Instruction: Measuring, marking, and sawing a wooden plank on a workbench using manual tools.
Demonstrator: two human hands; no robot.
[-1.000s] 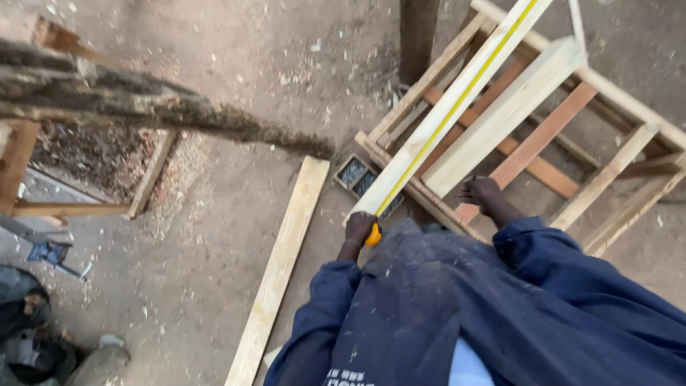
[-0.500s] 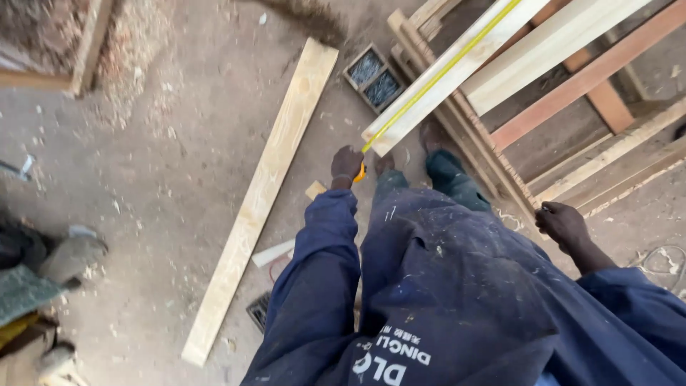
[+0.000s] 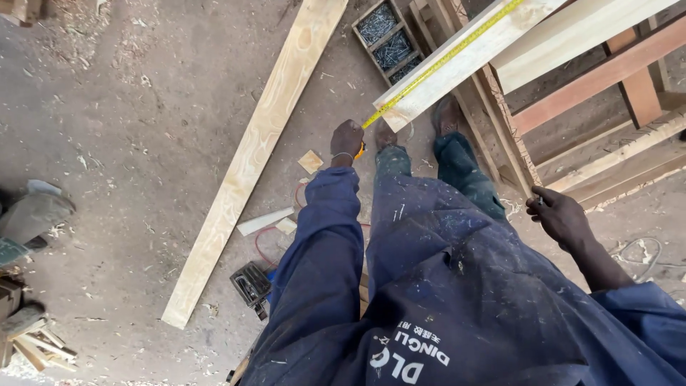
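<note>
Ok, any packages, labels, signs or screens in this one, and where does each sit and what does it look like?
Nail box: on the floor by the plank's near end, rectangular, wooden dividers, grey nails inside.
Printed patch: on the blue overalls, bottom centre, white lettering.
Tape measure: yellow blade with dark markings, along the plank, pulled from the left hand.
Right hand: apart from it, may pinch something small.
No signs or screens.

Tape measure (image 3: 443, 61) on raised board (image 3: 464, 64), nail box (image 3: 389, 41) behind, long plank (image 3: 257, 154) on floor left.
</note>
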